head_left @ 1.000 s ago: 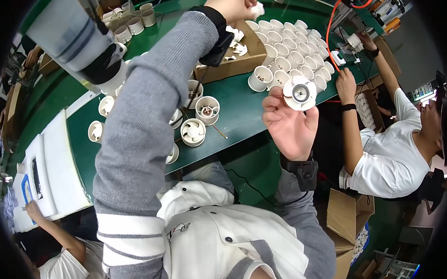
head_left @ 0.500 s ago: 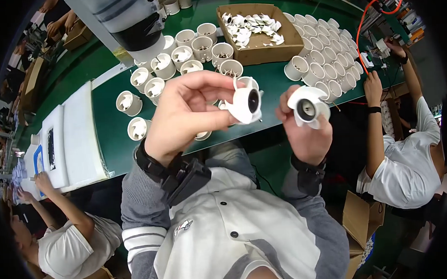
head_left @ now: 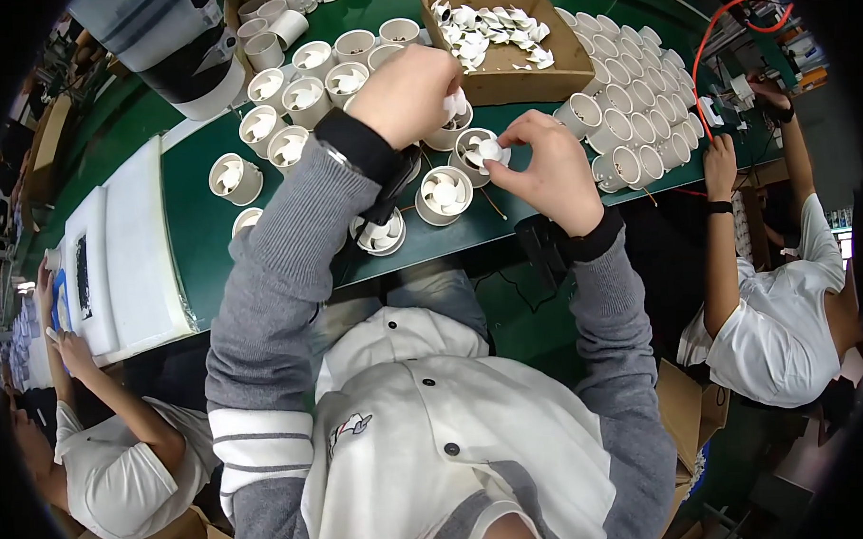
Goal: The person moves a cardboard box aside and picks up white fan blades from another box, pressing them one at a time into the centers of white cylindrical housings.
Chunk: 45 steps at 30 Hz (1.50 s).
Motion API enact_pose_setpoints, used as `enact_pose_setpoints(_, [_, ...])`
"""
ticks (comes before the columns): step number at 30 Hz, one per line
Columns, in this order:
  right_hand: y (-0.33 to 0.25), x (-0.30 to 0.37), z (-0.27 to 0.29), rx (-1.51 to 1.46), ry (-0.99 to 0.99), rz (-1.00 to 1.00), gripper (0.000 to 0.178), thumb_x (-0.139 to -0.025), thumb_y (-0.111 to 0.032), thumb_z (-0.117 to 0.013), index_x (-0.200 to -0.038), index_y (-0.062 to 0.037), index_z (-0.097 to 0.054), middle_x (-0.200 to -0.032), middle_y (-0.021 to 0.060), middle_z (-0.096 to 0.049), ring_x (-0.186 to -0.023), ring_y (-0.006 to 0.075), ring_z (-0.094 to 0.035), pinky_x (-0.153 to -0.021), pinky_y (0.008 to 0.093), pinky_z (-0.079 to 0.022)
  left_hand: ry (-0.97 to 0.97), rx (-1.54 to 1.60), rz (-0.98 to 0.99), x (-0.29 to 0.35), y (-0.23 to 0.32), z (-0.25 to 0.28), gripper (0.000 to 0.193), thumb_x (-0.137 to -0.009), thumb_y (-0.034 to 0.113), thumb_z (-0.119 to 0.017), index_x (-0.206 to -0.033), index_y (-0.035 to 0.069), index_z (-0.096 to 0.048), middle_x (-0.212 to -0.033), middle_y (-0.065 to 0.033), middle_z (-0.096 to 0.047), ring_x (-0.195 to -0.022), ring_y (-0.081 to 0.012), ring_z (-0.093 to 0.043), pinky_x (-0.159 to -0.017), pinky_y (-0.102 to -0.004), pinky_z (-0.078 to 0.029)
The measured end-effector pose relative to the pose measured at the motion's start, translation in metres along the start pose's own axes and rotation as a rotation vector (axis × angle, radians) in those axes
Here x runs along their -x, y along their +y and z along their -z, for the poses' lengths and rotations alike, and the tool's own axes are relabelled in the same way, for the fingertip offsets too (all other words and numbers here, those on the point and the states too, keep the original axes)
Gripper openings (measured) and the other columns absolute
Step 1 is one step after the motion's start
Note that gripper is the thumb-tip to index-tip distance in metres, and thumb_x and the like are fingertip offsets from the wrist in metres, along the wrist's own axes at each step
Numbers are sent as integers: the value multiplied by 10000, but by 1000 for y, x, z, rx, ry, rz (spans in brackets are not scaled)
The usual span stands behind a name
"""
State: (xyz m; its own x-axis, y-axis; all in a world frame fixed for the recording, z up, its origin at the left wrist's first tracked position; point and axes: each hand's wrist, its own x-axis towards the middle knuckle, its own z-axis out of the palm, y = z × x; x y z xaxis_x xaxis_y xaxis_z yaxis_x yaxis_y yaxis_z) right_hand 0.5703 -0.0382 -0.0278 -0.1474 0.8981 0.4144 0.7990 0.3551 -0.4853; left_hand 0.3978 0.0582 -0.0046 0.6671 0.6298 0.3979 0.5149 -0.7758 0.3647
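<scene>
My right hand pinches a white bladed fan wheel between thumb and fingers, at the mouth of a white round housing. Farther off and to the left, my left hand is closed with its back toward me. Part of a second white fan wheel shows under its fingers, above another housing; the grip itself is mostly hidden. Closer to me stand a housing with a fan wheel inside and another filled one, partly behind my left sleeve.
A cardboard tray of loose white fan wheels lies beyond my hands. Rows of white housings stand at the right, several filled ones at the left. A dark and clear machine part rises at far left. Co-workers sit on both sides.
Both hands have moved from in front of me out to the housings on the green table. The two fan wheels went along and are now at the housings' mouths.
</scene>
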Motion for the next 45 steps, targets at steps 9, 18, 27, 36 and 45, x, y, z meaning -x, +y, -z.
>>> enact_pose_setpoints(9, [13,-18,-4,175,-201,38,224,-583,-169,-672,-696,9,-595,-772,102,-537,-751,261,-547,-649,333,-445,-324,-260,-142,-40,4,-13,89,-596,-6,-580,-682,15,-569,-700,-145,-575,-729,-304,-573,-631,-368,-464])
enact_pose_setpoints(18, [14,-32,0,249,-328,15,205,-575,-174,-683,-682,-16,-609,-788,97,-518,-763,267,-548,-656,341,-446,-347,-307,-151,-42,-5,-42,36,-606,28,-579,-635,11,-592,-676,-160,-587,-663,-311,-589,-583,-370,-476])
enact_pose_setpoints(27, [17,-30,-5,162,-309,-10,249,-570,-193,-725,-750,-43,-639,-756,83,-509,-723,264,-553,-635,349,-447,-332,-390,-176,-41,1,-38,38,-602,37,-582,-617,11,-606,-675,-162,-604,-625,-290,-611,-570,-351,-496])
enact_pose_setpoints(36, [-1,-31,-7,82,-293,35,112,-593,-127,-688,-664,-61,-633,-705,99,-546,-716,274,-563,-626,355,-451,26,-396,-275,-3,57,15,37,-608,35,-590,-631,6,-592,-629,-131,-574,-600,-246,-592,-534,-307,-484])
enact_pose_setpoints(45, [2,-33,10,152,-393,195,143,-675,-86,-641,-792,-6,-622,-777,124,-587,-717,281,-572,-612,356,-456,152,-55,-28,6,44,62,53,-647,52,-589,-664,2,-598,-639,-152,-572,-633,-306,-573,-592,-362,-482])
